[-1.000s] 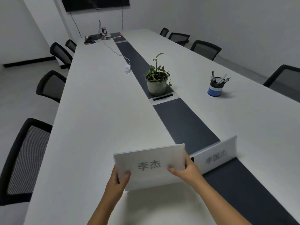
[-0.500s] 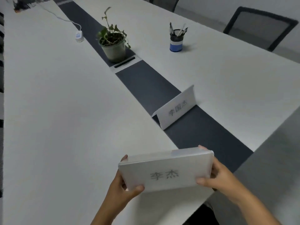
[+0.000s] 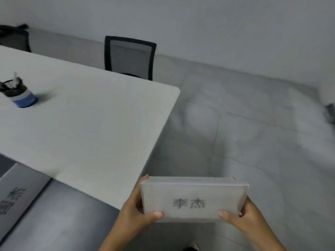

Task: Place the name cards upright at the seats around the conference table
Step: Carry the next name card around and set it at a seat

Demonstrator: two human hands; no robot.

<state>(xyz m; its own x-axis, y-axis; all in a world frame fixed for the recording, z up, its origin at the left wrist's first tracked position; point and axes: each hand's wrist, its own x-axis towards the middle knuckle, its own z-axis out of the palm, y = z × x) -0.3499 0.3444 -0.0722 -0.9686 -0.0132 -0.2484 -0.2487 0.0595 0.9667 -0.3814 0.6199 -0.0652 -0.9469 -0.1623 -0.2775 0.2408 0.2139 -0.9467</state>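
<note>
The name card [image 3: 194,199] is off the counter [image 3: 87,124] just now, held out over the floor [image 3: 253,133] past the rounded corner, printed face towards the carrier. To my eye the step is carrying it round to a seat, likely the mesh-backed chair [image 3: 129,57] on the far side. Best to keep it level, set its base flat on the white top in front of that chair, and let go only once it stands by itself. The left hand [image 3: 134,214] grips the card's left end, thumb on the front face; the right hand [image 3: 248,216] grips the right end likewise. A pen cup [image 3: 20,95] stands well apart.
</note>
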